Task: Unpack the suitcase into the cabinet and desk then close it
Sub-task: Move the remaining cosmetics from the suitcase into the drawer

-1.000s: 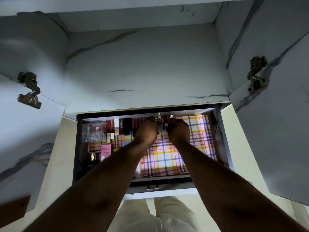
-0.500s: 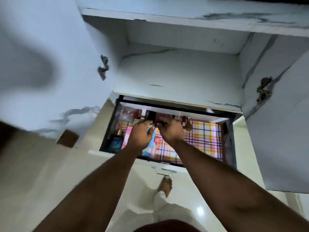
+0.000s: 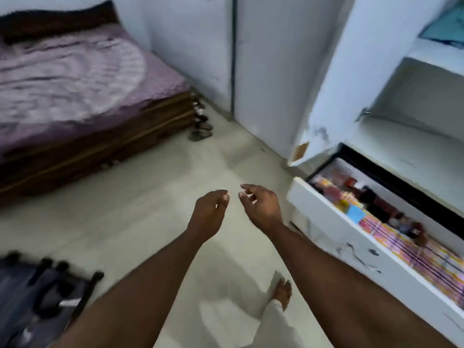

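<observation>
Plaid-lined drawer [image 3: 391,237] w/ cosmetics stands open; left hand [image 3: 209,212] & right hand [image 3: 261,205] beside it, fingers loose, holding nothing; prob. suitcase [image 3: 37,295] next.

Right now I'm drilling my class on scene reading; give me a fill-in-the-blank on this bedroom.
1. The drawer of cosmetics is pulled ____.
2. Both the left hand and right hand hold ____.
3. The bed has a ____ cover.
4. The dark suitcase lies on the ____.

Missing: open; nothing; purple; floor
</observation>
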